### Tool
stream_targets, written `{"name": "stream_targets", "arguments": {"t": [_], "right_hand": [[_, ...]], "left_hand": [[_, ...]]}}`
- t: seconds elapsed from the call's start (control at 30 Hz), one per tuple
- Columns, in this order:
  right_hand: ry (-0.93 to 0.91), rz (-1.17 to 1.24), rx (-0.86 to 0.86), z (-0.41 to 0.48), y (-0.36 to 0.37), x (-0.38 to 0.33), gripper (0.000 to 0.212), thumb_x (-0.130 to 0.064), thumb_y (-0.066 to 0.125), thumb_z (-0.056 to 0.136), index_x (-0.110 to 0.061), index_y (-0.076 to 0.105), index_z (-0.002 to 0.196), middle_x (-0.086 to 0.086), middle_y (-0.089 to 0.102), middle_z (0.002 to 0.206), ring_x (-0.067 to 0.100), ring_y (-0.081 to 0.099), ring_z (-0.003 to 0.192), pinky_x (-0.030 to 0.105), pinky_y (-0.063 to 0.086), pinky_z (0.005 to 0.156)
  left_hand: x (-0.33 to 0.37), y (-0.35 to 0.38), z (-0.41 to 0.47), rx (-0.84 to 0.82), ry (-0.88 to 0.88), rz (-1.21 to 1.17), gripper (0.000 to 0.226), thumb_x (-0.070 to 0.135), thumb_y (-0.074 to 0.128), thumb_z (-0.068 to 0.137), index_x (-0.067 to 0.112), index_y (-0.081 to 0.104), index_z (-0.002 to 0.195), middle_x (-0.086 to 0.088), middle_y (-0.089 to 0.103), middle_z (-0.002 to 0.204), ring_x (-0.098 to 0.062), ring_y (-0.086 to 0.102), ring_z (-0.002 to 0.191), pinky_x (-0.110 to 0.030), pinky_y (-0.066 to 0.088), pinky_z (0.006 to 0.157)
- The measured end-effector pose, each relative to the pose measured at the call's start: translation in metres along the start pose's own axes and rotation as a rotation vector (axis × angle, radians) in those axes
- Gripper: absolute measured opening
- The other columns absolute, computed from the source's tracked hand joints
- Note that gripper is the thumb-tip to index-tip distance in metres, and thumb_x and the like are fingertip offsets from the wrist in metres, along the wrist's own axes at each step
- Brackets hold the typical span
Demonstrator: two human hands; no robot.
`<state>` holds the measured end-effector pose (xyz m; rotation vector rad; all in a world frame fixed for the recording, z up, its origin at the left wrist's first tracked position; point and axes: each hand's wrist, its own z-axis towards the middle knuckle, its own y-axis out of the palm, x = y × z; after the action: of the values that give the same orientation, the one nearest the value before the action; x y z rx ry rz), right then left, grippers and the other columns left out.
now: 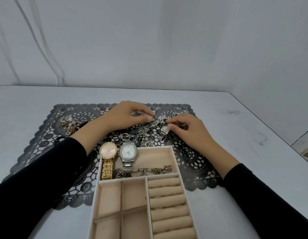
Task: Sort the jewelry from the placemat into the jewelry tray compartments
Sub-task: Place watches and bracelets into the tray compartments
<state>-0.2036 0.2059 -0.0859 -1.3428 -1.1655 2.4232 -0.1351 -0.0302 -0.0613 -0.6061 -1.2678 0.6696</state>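
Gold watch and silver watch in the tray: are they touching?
Touching. The head view shows the gold watch case meeting the silver watch case, with no gap between them.

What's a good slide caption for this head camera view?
Both hands pick through jewelry on the placemat; two watches already in tray.

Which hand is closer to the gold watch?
Left. The left hand works just beyond the gold watch, its wrist beside it; the right hand is farther off.
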Motion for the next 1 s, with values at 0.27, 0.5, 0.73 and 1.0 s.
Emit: {"name": "stream_targets", "arguments": {"t": [0.27,0.5,0.73,1.0], "right_hand": [[0.001,0.006,-0.143,0.006,-0.006,0.0,0.02,-0.047,0.068,0.082,-0.039,0.072,0.1,-0.019,0.058,0.109,-0.003,0.054,0.101,0.023,0.044,0.087],[-0.036,-0.077,-0.253,0.007,-0.013,-0.003,0.025,-0.041,0.069,0.084,-0.036,0.066,0.108,-0.013,0.056,0.115,0.005,0.053,0.107,0.024,0.044,0.09],[-0.046,-0.108,-0.282,0.007,-0.015,-0.007,0.022,-0.035,0.069,0.085,-0.033,0.059,0.104,-0.011,0.056,0.113,0.005,0.054,0.104,0.025,0.044,0.085],[-0.05,-0.117,-0.272,0.011,-0.016,-0.012,0.022,-0.032,0.072,0.082,-0.032,0.057,0.098,-0.008,0.061,0.103,0.012,0.055,0.092,0.03,0.048,0.079]], "left_hand": [[-0.009,0.002,0.015,-0.103,0.049,0.01,0.019,0.041,0.075,0.082,0.039,0.074,0.101,0.025,0.069,0.11,0.011,0.057,0.109,-0.015,0.039,0.095],[-0.006,0.003,0.015,-0.21,0.073,0.057,0.024,0.04,0.067,0.09,0.042,0.069,0.115,0.025,0.063,0.119,0.012,0.052,0.114,-0.007,0.032,0.095],[0.003,0.003,0.015,-0.29,0.1,0.173,0.029,0.036,0.058,0.096,0.038,0.064,0.125,0.014,0.054,0.129,0.001,0.048,0.119,-0.004,0.026,0.093],[0.004,0.005,0.016,-0.282,0.099,0.188,0.026,0.032,0.061,0.095,0.027,0.065,0.12,0.008,0.055,0.126,-0.008,0.05,0.12,-0.026,0.033,0.103]]}}
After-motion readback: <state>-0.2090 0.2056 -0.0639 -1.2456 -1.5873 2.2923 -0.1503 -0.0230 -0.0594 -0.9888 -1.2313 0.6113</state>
